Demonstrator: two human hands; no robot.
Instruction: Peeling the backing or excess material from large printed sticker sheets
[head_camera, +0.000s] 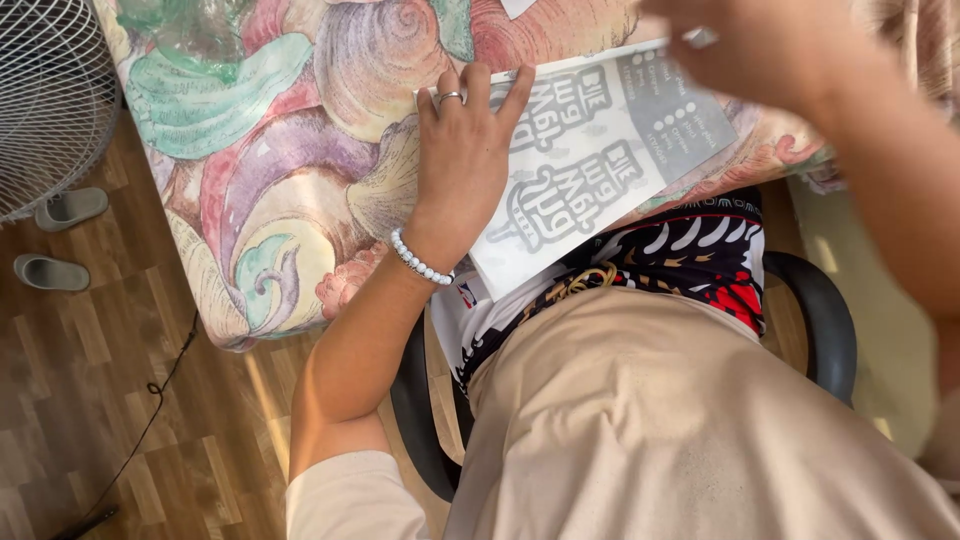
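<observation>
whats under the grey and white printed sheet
The printed sheet lies on a table covered by a shell-patterned cloth, its near end overhanging the lap. The left hand presses flat on its left edge; the right hand is at its far end. Anything beneath is hidden.

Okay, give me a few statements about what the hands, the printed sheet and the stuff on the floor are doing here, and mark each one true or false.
1. The left hand lies flat on the printed sheet. True.
2. The left wrist is bare. False: it wears a white bead bracelet.
3. The right hand rests on the floor. False: it is raised at the sheet's far end, blurred.
4. Two grey slippers lie on the wooden floor near a fan. True.
5. The sheet lies on a plain white cloth. False: the cloth has a colourful shell pattern.
</observation>
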